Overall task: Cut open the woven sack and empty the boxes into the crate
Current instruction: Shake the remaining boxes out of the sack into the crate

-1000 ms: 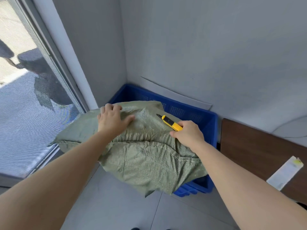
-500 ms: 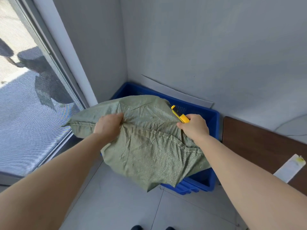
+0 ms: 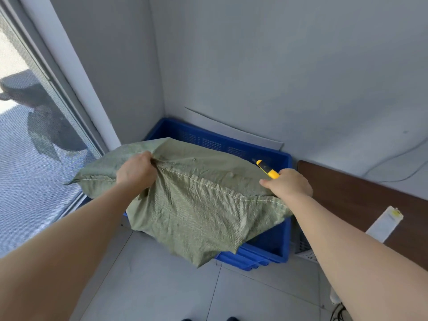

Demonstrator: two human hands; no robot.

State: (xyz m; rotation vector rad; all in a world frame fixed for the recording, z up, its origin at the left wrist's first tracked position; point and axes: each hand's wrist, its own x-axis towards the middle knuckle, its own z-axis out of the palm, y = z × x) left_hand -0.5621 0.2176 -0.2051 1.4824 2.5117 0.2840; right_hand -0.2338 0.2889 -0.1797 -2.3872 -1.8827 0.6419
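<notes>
Head view, opening step.

Reader: Which step is in hand?

Legend: The cutting, judged not yet begun. The green sack (image 3: 196, 205) lies across the blue crate (image 3: 273, 242), one corner hanging over the near rim towards the floor (image 3: 162, 286). No slit shows in the cloth, and no boxes show either; presumably they are inside.

Reader: How do the fingers stand?

Legend: The left hand (image 3: 136, 173) has its fingers curled into a bunch of cloth, gathering the folds beneath them. The right hand (image 3: 288, 184) has its fingers wrapped round the handle of a yellow knife (image 3: 266, 169), whose tip points away beyond the knuckles, over the crate. Its thumb lies flat on the sack's edge. Whether the blade is out cannot be told.

Reader: Where would the cut go?

Legend: A stitched seam (image 3: 208, 185) runs from just under the left fingers to just under the right ones. The cloth between the two hands looks taut.

Reader: What does the next move call for?

Legend: Probably turning the tip down to the seam near the right fingers and drawing it along shallowly, well clear of the left fingers and of whatever lies inside.
</notes>
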